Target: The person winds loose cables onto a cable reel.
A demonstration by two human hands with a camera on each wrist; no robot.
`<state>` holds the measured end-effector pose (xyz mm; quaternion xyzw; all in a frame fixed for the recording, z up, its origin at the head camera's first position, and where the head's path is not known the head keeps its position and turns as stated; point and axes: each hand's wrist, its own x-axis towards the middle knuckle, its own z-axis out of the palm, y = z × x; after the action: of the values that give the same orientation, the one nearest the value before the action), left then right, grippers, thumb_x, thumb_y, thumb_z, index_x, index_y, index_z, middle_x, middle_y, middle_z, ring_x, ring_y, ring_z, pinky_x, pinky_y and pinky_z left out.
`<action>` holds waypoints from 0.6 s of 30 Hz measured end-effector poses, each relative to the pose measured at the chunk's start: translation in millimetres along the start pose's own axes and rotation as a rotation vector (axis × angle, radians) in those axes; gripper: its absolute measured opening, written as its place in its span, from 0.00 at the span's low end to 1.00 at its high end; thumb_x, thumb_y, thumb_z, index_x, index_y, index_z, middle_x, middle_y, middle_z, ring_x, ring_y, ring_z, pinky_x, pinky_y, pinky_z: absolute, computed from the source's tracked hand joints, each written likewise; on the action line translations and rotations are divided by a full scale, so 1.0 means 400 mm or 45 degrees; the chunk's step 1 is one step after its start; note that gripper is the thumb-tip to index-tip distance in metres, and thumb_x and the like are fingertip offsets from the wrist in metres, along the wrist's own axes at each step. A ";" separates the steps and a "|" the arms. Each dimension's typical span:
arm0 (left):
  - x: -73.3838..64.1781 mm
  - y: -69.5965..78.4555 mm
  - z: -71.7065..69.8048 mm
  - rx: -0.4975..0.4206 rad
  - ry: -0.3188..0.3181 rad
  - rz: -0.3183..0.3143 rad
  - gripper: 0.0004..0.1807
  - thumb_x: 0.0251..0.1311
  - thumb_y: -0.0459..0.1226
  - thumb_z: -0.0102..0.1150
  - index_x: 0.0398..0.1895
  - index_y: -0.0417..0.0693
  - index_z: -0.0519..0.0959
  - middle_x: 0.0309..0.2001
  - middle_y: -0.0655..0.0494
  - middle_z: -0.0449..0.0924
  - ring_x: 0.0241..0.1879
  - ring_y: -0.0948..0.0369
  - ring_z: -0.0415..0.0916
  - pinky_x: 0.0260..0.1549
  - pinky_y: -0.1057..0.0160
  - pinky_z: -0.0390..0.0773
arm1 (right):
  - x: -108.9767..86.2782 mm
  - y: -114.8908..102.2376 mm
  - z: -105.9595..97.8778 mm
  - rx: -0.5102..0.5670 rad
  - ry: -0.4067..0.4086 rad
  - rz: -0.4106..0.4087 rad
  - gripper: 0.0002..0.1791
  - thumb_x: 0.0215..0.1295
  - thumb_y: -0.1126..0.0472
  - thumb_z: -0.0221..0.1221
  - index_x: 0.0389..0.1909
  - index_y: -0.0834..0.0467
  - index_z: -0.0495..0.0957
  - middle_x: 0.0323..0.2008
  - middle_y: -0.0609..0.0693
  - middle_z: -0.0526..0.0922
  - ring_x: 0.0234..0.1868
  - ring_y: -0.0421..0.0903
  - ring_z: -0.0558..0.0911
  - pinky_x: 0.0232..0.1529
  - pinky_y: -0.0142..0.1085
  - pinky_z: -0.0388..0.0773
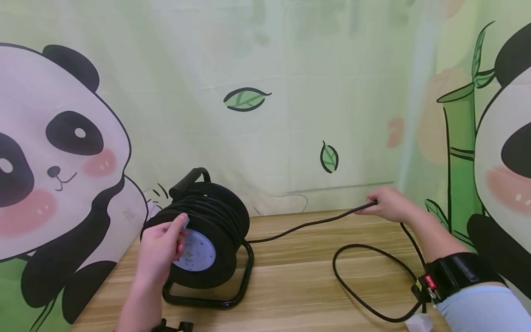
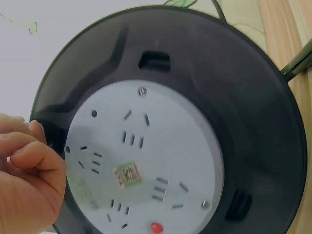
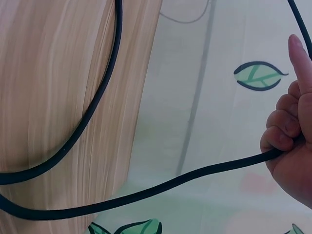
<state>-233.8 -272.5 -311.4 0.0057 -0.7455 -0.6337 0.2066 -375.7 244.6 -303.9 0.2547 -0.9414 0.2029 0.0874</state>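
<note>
A black cable reel (image 1: pixel 226 216) stands on its tubular frame, wound with several turns of black cable. Its side carries a round pale socket panel (image 2: pixel 146 151) with slots and a red button. My left hand (image 1: pixel 159 244) pinches a small blue-grey knob (image 1: pixel 185 224) at the reel's side; in the left wrist view the curled fingers mostly hide it. Off to the right, my right hand (image 1: pixel 387 204) grips the black cable (image 1: pixel 307 225), raised above the table and stretched to the reel. The cable runs through the curled fingers in the right wrist view.
Past the right hand, the cable hangs down and lies in a loop (image 1: pixel 336 267) on the wooden table (image 1: pixel 290 286). A white block-like end (image 1: pixel 419 323) shows at the bottom edge, partly cut off. A panda-print curtain (image 1: pixel 282 115) hangs behind the table.
</note>
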 end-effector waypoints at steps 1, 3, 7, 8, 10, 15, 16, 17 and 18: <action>-0.003 0.002 0.005 0.017 -0.011 0.005 0.34 0.60 0.56 0.58 0.27 0.26 0.76 0.10 0.53 0.66 0.11 0.60 0.60 0.08 0.66 0.60 | 0.001 -0.004 0.004 0.003 -0.004 -0.010 0.29 0.54 0.42 0.66 0.14 0.51 0.59 0.13 0.40 0.56 0.17 0.40 0.58 0.22 0.35 0.59; -0.008 0.005 0.014 0.045 -0.041 0.013 0.34 0.60 0.57 0.58 0.27 0.27 0.76 0.11 0.52 0.66 0.11 0.60 0.60 0.09 0.66 0.61 | 0.005 -0.012 0.011 0.009 -0.020 -0.023 0.29 0.54 0.41 0.66 0.13 0.51 0.59 0.13 0.40 0.56 0.17 0.39 0.58 0.22 0.35 0.59; -0.015 0.006 0.029 0.095 -0.087 0.026 0.34 0.60 0.58 0.57 0.26 0.29 0.76 0.11 0.50 0.67 0.12 0.58 0.61 0.09 0.66 0.62 | 0.010 -0.030 0.022 0.012 -0.025 -0.068 0.29 0.54 0.40 0.66 0.13 0.50 0.58 0.12 0.39 0.56 0.17 0.39 0.58 0.22 0.35 0.59; -0.016 0.006 0.033 0.099 -0.094 0.026 0.34 0.59 0.58 0.58 0.25 0.29 0.76 0.11 0.50 0.67 0.12 0.58 0.61 0.09 0.65 0.62 | 0.011 -0.035 0.025 0.019 -0.029 -0.071 0.29 0.54 0.40 0.66 0.13 0.50 0.58 0.12 0.39 0.56 0.17 0.39 0.58 0.22 0.35 0.59; -0.019 0.005 0.043 0.101 -0.105 0.024 0.34 0.58 0.58 0.58 0.24 0.30 0.76 0.11 0.49 0.67 0.12 0.58 0.60 0.09 0.65 0.61 | 0.013 -0.044 0.029 0.028 -0.036 -0.074 0.29 0.55 0.40 0.66 0.14 0.50 0.58 0.12 0.39 0.57 0.16 0.39 0.58 0.22 0.35 0.59; -0.024 -0.003 0.077 0.122 -0.149 0.045 0.34 0.57 0.58 0.59 0.22 0.32 0.77 0.10 0.49 0.66 0.11 0.59 0.58 0.08 0.66 0.59 | 0.019 -0.062 0.037 0.073 -0.062 -0.055 0.28 0.55 0.41 0.66 0.15 0.50 0.59 0.12 0.40 0.58 0.16 0.39 0.59 0.21 0.34 0.60; -0.025 -0.005 0.085 0.127 -0.166 0.050 0.34 0.57 0.59 0.60 0.21 0.32 0.77 0.10 0.49 0.66 0.10 0.59 0.58 0.08 0.66 0.59 | 0.019 -0.065 0.039 0.091 -0.066 -0.056 0.28 0.55 0.42 0.66 0.15 0.51 0.59 0.12 0.40 0.59 0.16 0.39 0.59 0.21 0.34 0.60; -0.025 -0.007 0.092 0.134 -0.182 0.059 0.34 0.57 0.59 0.59 0.21 0.32 0.77 0.10 0.49 0.66 0.10 0.59 0.57 0.08 0.67 0.58 | 0.019 -0.067 0.041 0.104 -0.065 -0.059 0.28 0.55 0.42 0.66 0.15 0.51 0.59 0.12 0.41 0.59 0.16 0.39 0.59 0.21 0.34 0.59; -0.025 -0.008 0.099 0.143 -0.196 0.069 0.34 0.58 0.59 0.59 0.20 0.32 0.77 0.09 0.49 0.66 0.10 0.60 0.57 0.07 0.67 0.57 | 0.020 -0.069 0.043 0.117 -0.062 -0.065 0.28 0.55 0.42 0.66 0.15 0.51 0.59 0.12 0.40 0.59 0.16 0.39 0.59 0.21 0.34 0.59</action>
<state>-238.0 -232.9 -321.8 -0.0517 -0.7933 -0.5838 0.1653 -369.3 212.2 -307.8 0.2872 -0.9262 0.2374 0.0577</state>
